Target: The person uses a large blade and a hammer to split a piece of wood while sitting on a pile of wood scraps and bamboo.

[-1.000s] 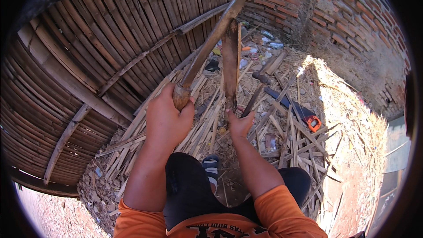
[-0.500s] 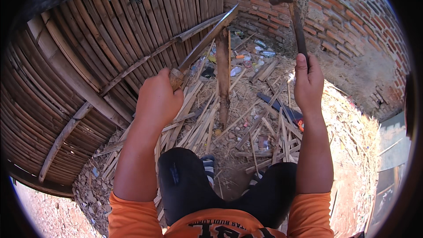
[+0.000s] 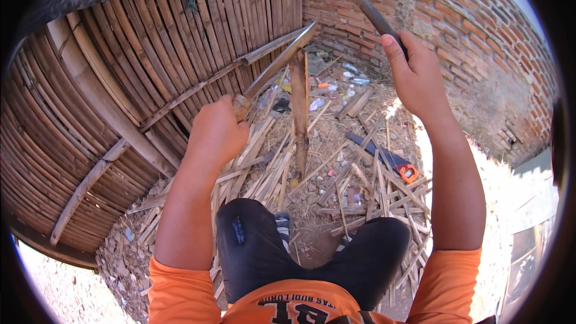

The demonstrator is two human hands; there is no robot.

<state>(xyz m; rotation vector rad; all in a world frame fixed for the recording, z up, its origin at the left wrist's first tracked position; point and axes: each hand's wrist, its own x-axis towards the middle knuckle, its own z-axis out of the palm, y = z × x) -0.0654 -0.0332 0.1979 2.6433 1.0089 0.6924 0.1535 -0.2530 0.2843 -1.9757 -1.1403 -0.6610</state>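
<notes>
My left hand [image 3: 217, 131] is closed round the wooden handle of a machete [image 3: 273, 72]. Its long blade slants up and away to the right, passing by the top end of an upright wooden plank [image 3: 299, 114]. Whether the edge touches the plank I cannot tell. Raised at the upper right, my right hand [image 3: 417, 75] grips the dark handle of a hammer [image 3: 373, 15]. The hammer's head is up by the brick wall, beyond and above the machete's tip. The plank stands on the littered ground in front of my knees.
A handsaw [image 3: 384, 157] with an orange-and-black handle lies among split wood strips [image 3: 255, 156]. A bamboo-slat wall [image 3: 144, 54] rises at the left, a brick wall [image 3: 474, 42] at the back right. Scraps of plastic litter [image 3: 360, 81] lie by the far corner.
My right hand has lifted the hammer higher, its head tilting up and left. The machete has dipped slightly at its tip, and the plank's top has shifted a little left and down.
</notes>
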